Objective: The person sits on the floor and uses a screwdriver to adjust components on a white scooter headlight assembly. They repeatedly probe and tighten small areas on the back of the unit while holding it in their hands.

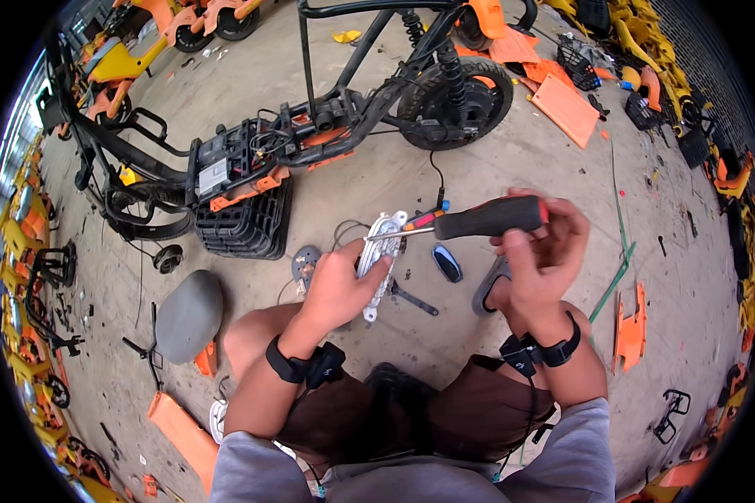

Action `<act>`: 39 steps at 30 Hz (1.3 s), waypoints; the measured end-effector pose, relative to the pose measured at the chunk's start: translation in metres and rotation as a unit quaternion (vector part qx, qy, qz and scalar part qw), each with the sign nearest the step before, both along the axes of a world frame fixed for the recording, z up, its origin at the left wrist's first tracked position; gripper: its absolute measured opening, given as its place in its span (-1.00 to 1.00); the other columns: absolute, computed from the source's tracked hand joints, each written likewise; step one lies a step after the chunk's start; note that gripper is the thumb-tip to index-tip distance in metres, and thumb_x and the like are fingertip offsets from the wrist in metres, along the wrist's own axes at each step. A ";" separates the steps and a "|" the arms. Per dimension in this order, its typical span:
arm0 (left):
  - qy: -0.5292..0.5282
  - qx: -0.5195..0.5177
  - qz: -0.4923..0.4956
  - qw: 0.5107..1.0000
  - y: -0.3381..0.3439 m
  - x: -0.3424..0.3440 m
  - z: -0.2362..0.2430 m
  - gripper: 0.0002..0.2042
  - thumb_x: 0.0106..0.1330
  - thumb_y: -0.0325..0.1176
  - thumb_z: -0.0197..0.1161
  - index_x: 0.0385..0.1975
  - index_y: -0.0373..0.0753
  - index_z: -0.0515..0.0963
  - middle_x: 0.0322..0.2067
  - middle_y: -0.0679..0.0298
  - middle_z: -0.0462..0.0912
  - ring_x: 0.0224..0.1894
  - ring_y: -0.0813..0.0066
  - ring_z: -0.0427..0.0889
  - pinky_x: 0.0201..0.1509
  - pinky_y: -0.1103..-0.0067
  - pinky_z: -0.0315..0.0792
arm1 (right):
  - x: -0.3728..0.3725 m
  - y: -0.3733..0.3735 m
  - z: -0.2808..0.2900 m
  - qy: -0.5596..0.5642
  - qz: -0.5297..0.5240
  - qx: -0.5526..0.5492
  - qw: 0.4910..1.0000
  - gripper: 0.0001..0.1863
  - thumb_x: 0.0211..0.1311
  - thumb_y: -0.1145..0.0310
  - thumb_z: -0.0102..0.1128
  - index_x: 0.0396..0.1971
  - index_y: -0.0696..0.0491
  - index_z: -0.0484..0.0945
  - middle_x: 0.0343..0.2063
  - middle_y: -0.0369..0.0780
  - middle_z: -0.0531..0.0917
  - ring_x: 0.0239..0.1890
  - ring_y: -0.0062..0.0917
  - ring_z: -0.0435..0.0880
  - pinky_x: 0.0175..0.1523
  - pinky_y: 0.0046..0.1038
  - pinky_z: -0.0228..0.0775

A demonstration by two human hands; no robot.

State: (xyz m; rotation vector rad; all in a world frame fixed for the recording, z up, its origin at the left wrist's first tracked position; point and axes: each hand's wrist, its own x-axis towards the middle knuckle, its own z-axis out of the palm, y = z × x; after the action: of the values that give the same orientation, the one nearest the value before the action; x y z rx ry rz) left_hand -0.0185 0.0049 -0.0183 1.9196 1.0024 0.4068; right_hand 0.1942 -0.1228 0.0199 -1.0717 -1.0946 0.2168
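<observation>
My left hand (344, 287) grips a long white and silver part (383, 261) with mounting tabs, perhaps a lamp. My right hand (545, 251) holds a screwdriver (486, 218) with a black and red handle, its shaft lying across the top of the part. Just behind the shaft is a multicoloured item (421, 219), too partly hidden to name. On the floor below sit a blue-black oval object (447, 263), a grey plate (305, 262) and a dark flat bar (415, 301).
A black scooter frame (344, 92) with wheel stands ahead over a black crate (242, 235). A grey seat (189, 317) is at left; orange panels (564, 111) lie right. A green strip (617, 277) crosses the floor. Yellow scooters and parts line both sides.
</observation>
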 end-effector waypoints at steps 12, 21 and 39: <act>-0.159 -0.178 0.040 0.970 0.000 0.004 0.007 -0.75 0.41 -0.32 0.24 -0.18 -0.44 0.54 -0.49 0.31 0.64 -0.48 0.72 0.51 -0.45 0.64 0.37 | 0.012 0.003 0.009 0.026 -0.078 0.093 0.992 -0.51 0.34 0.46 0.07 0.17 0.03 0.09 0.01 0.16 0.44 -0.28 -0.32 0.65 -0.43 -0.43 0.60; -0.172 -0.190 0.037 0.966 0.002 0.002 0.001 -0.75 0.43 -0.31 0.21 -0.15 -0.44 0.54 -0.46 0.32 0.64 -0.45 0.73 0.52 -0.41 0.66 0.39 | 0.010 0.001 0.004 -0.025 -0.030 0.096 0.995 -0.45 0.26 0.52 0.12 0.17 0.05 0.08 0.01 0.18 0.42 -0.23 -0.31 0.66 -0.38 -0.46 0.64; -0.168 -0.191 0.041 0.966 -0.001 0.004 -0.003 -0.74 0.43 -0.30 0.22 -0.15 -0.44 0.54 -0.51 0.33 0.63 -0.52 0.74 0.51 -0.49 0.66 0.35 | 0.004 0.000 0.002 -0.093 -0.036 0.081 0.992 -0.47 0.32 0.40 0.09 0.19 -0.02 0.07 0.04 0.15 0.41 -0.25 -0.29 0.67 -0.40 -0.43 0.63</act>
State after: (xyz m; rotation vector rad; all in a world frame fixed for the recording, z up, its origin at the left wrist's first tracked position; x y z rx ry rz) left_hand -0.0148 0.0036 -0.0214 1.4108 0.8634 0.5246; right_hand 0.1979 -0.1230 0.0221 -0.9973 -1.2170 -0.0311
